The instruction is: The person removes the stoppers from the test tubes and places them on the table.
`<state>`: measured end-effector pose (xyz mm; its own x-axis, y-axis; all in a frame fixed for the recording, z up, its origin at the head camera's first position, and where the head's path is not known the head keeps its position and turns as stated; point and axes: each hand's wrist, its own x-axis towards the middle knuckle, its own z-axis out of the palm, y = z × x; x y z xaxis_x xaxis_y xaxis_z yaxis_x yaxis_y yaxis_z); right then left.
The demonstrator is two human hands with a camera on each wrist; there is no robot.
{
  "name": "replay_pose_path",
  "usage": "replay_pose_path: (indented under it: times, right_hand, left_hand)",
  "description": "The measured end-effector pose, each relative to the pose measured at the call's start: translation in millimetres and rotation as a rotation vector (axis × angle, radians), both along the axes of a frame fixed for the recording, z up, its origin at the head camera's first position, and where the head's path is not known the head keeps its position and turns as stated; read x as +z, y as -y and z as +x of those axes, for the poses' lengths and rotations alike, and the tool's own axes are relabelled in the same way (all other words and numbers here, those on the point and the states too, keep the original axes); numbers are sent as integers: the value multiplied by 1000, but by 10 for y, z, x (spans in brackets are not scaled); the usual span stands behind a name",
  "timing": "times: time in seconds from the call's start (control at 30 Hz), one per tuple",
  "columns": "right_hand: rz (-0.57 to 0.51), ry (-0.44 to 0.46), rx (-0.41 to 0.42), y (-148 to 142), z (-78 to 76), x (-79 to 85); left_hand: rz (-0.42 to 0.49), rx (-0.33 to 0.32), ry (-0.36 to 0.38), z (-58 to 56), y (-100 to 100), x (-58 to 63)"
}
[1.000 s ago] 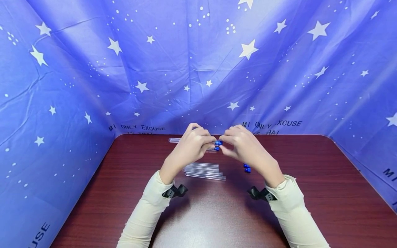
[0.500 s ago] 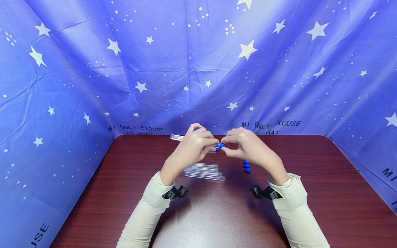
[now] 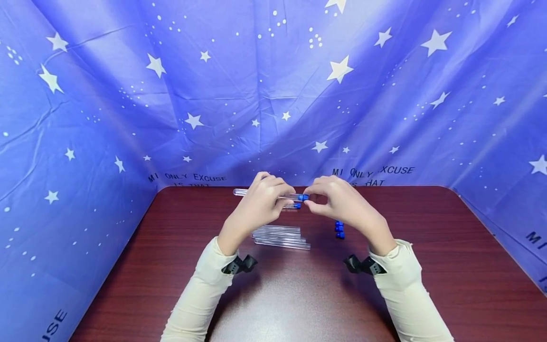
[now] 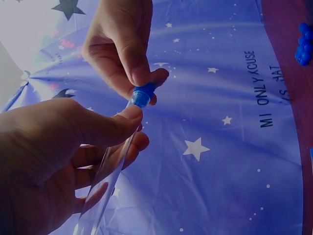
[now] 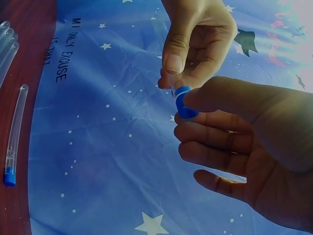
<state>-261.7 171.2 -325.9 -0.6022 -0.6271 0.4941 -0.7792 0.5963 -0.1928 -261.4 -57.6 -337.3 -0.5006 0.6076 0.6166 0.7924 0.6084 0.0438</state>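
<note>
My left hand (image 3: 260,202) holds a clear test tube (image 3: 239,192) above the far part of the table, its rounded end pointing left. A blue cap (image 4: 143,94) sits at the tube's right end; in the left wrist view its narrower part appears inside the tube mouth. My right hand (image 3: 348,204) pinches this cap between thumb and fingers, as the right wrist view also shows. Beneath my left hand lies a test tube with a blue cap (image 5: 10,176), partly hidden in the head view. Nearer the front, several uncapped test tubes (image 3: 279,236) lie side by side.
A short row of loose blue caps (image 3: 339,229) lies below my right hand, right of the uncapped tubes. The dark red wooden table (image 3: 427,247) meets a blue star-printed curtain (image 3: 256,95) at its back and sides.
The right hand has shifted slightly right, uncovering more of the loose caps. The held tube's capped end dipped half a second ago and has since risen, so the tube lies more level.
</note>
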Motion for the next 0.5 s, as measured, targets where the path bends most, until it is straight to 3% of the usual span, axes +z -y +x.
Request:
replay_pose_path:
  times: [0.23, 0.5]
  right_hand:
    - [31, -38, -8, 30, 0, -5]
    - [43, -185, 43, 46, -13, -37]
  left_hand:
    - [-8, 20, -61, 5, -4, -12]
    - [-36, 23, -103, 8, -8, 2]
